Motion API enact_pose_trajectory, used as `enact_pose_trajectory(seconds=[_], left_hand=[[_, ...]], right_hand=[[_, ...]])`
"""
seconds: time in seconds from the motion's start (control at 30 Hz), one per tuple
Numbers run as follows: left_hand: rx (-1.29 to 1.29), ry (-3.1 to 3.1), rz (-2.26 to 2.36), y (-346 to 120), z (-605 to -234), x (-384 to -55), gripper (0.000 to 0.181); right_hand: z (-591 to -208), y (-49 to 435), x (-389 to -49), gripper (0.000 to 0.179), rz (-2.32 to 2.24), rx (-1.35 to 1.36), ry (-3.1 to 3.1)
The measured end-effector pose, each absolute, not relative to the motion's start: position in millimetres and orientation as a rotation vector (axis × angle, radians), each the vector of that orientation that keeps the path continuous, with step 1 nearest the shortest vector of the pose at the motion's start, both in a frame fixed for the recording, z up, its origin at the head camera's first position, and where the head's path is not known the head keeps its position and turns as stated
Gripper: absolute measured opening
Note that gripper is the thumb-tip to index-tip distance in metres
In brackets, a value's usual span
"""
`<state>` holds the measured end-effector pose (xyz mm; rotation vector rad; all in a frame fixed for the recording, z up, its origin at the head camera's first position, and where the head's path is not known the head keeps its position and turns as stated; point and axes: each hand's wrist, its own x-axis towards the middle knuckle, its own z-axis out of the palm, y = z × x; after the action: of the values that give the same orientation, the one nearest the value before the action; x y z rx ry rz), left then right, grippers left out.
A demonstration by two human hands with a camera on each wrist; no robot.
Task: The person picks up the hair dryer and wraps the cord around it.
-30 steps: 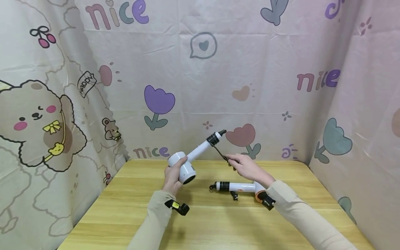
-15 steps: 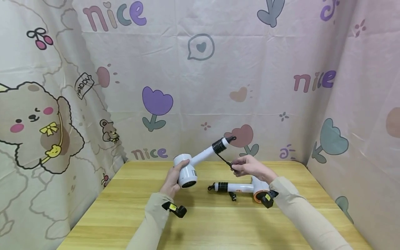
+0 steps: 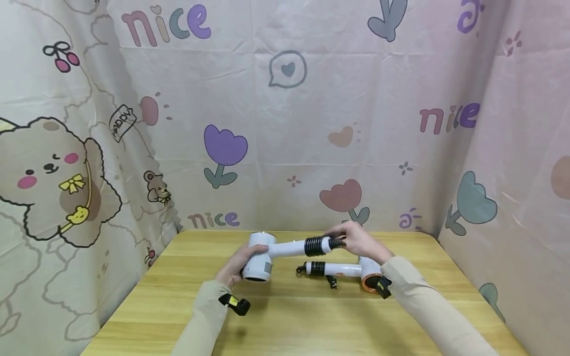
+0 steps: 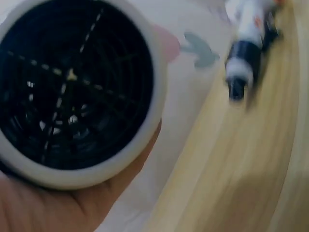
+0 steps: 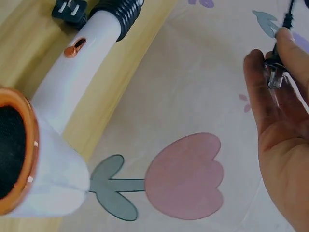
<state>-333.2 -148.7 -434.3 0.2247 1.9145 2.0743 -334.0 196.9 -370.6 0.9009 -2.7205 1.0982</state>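
Note:
My left hand (image 3: 236, 264) grips the barrel of a white hair dryer (image 3: 288, 248), held above the table with its handle pointing right and nearly level. A black cord (image 3: 314, 245) is coiled round the handle's end. In the left wrist view the dryer's round dark grille (image 4: 72, 82) faces the camera, with my fingers beneath it. At the handle's tip is my right hand (image 3: 359, 242); in the right wrist view it pinches the black plug (image 5: 275, 72) on the cord's end between thumb and fingers, metal prongs showing.
A second white hair dryer (image 3: 343, 269) with an orange ring lies on the wooden table (image 3: 285, 321), below my right hand. Its cord is wrapped round its handle, and its plug (image 3: 331, 282) rests beside it. A printed curtain (image 3: 285, 123) stands behind and at both sides.
The held dryer's handle has swung down from a steep upward tilt to nearly level. My right hand with the plug has come up close to the handle's tip.

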Motion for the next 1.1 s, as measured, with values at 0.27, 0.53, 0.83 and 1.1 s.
enact_pose_trajectory(seconds=[0.27,0.53,0.83,1.1], left_hand=[[0.296,2.252,1.885,-163.8,-426.6,-326.8,0.067],[0.224,2.408,1.813,-171.2,-429.5,-319.5,0.067],[0.215,2.554,1.761,-179.2,-431.3,-315.8,0.076],[0.113,2.636,1.733,-201.5,-447.7,-319.5,0.078]], right_hand=[[-374.9,175.3,-330.0,0.026,0.982,1.063,-2.739],[-383.3,151.4,-323.5,0.029,0.802,1.096,-2.712],[-406.8,128.9,-322.2,0.030,0.770,1.120,-2.594],[-429.2,103.4,-324.9,0.026,0.816,1.063,-2.571]])
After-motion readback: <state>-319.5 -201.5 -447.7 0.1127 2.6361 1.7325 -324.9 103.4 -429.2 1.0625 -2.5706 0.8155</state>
